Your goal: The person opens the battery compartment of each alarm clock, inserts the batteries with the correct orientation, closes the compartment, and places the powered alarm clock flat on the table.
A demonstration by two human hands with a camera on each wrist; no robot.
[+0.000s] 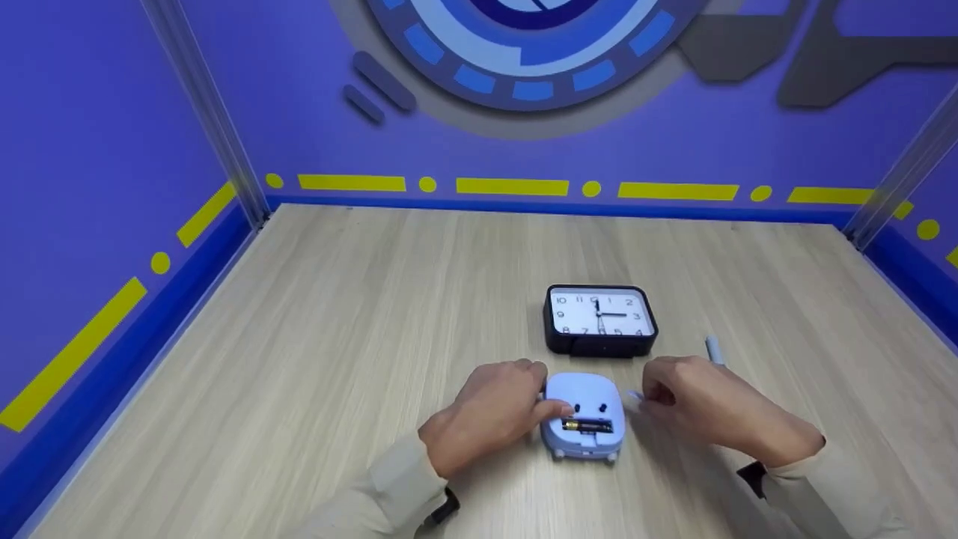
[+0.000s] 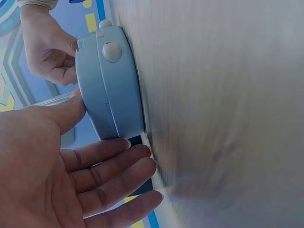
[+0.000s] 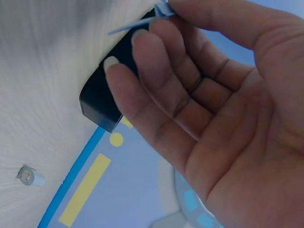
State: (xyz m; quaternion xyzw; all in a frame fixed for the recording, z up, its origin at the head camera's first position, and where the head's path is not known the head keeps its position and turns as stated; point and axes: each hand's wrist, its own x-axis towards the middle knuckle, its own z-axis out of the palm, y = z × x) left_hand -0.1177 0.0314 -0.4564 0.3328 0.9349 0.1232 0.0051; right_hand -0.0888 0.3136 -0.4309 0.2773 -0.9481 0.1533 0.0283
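A light-blue alarm clock (image 1: 582, 393) lies on its front with its back up. Two black knobs and a dark battery (image 1: 587, 426) with a gold end show in its open compartment. My left hand (image 1: 494, 404) holds the clock's left side, thumb on the back; in the left wrist view its index finger touches the case (image 2: 111, 85). To the right of the clock, my right hand (image 1: 692, 397) pinches a thin light-blue battery cover (image 3: 162, 10), partly hidden by the fingers. Just behind that hand lies a pale cylinder (image 1: 714, 350), apparently a battery with a metal end.
A black rectangular clock (image 1: 601, 320) with a white dial stands right behind the light-blue one. The wood-grain table (image 1: 359, 322) stretches out to the left and back. Blue and purple panels (image 1: 509, 165) enclose it at the back and sides.
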